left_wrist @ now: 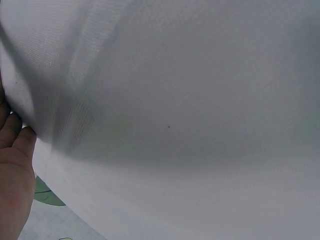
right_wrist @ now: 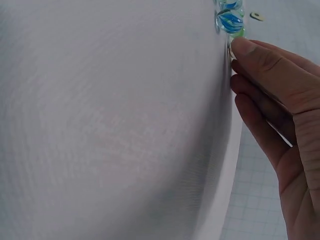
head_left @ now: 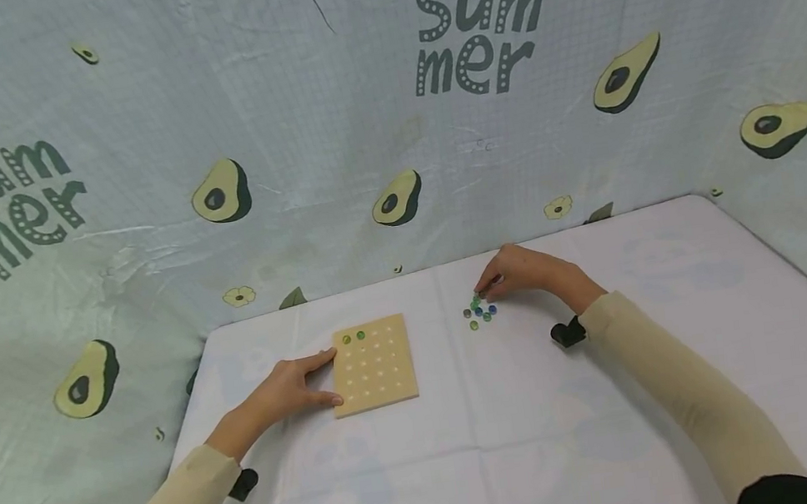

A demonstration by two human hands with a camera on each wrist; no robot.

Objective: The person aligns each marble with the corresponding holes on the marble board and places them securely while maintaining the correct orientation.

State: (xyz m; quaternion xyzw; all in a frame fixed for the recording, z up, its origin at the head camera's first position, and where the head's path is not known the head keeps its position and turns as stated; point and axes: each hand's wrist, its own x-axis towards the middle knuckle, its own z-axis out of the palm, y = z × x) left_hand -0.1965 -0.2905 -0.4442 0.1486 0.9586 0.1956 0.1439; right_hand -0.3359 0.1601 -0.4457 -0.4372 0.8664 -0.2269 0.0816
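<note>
A square wooden board (head_left: 374,380) with rows of shallow round hollows lies on the table. Two green glass marbles (head_left: 361,335) sit in its far row, towards the left. My left hand (head_left: 286,392) rests at the board's left edge, thumb and forefinger spread apart and touching it. To the right of the board is a loose cluster of glass marbles (head_left: 487,316), green, blue and dark. Over its far side, my right hand (head_left: 522,268) pinches a marble (right_wrist: 231,48) between thumb and fingertips, mostly hidden by them. Beside those fingertips lies a blue-swirled marble (right_wrist: 231,21).
A white cloth covers the table (head_left: 432,484). Behind it hangs a pale curtain (head_left: 313,129) printed with avocados and lettering, close to the table's far edge. Each wrist bears a small black camera, such as the one (head_left: 568,333) under the right wrist.
</note>
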